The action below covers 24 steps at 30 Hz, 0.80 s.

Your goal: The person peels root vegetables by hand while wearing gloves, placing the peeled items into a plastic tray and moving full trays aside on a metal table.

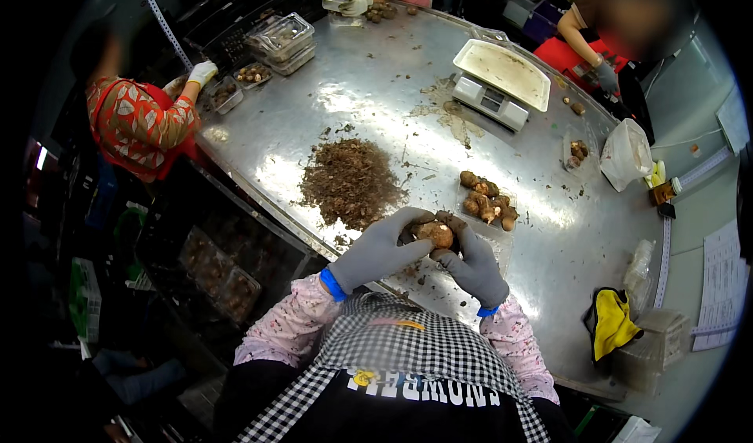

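Observation:
A round brown taro corm (434, 234) with a pale bare patch is held between my two hands over the near edge of the metal table. My left hand (382, 247), in a grey glove, grips it from the left. On the other side my right hand (473, 262), gloved the same way and dirty at the fingers, has its fingertips on the corm. Just beyond my right hand, several small corms (487, 201) fill a clear plastic tray (510, 234). A heap of brown fibrous peelings (351, 181) lies past my left hand.
A weighing scale (500, 84) stands farther back on the steel table (388, 113). Stacked clear boxes (282, 40) sit at the back left, a white bag (626, 154) and a yellow cloth (612, 323) at the right. Co-workers stand at the left, back and right edges. Black crates (217, 249) are at lower left.

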### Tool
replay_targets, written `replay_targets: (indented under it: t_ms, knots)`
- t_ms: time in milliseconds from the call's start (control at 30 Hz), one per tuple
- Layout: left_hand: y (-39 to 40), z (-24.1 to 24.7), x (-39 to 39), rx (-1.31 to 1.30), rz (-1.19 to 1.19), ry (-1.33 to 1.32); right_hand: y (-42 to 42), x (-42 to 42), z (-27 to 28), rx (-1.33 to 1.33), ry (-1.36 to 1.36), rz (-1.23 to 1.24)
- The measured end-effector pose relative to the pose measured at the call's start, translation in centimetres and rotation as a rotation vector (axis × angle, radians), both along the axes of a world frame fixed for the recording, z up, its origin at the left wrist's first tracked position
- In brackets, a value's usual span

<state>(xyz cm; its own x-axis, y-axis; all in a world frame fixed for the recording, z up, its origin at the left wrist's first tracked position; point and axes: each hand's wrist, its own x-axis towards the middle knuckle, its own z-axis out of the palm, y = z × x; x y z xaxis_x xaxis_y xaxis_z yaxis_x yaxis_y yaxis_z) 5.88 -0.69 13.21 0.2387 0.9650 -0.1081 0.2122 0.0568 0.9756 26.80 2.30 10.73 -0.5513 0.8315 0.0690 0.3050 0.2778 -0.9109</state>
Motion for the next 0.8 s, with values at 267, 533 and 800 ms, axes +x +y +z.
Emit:
replay_targets:
  t_ms: [267, 533, 800]
  knots:
    - [1.0, -0.1, -0.5, -0.270, 0.028, -0.125, 0.2, 1.0, 1.1, 0.170, -0.119, 0.083]
    - [1.2, 0.1, 0.3, -0.048, -0.019, 0.039, 0.9, 1.3, 0.6, 0.214, -0.105, 0.044]
    - [1.0, 0.3, 0.3, -0.088, -0.004, 0.094, 1.0, 0.8, 0.9, 0.270, -0.198, 0.079]
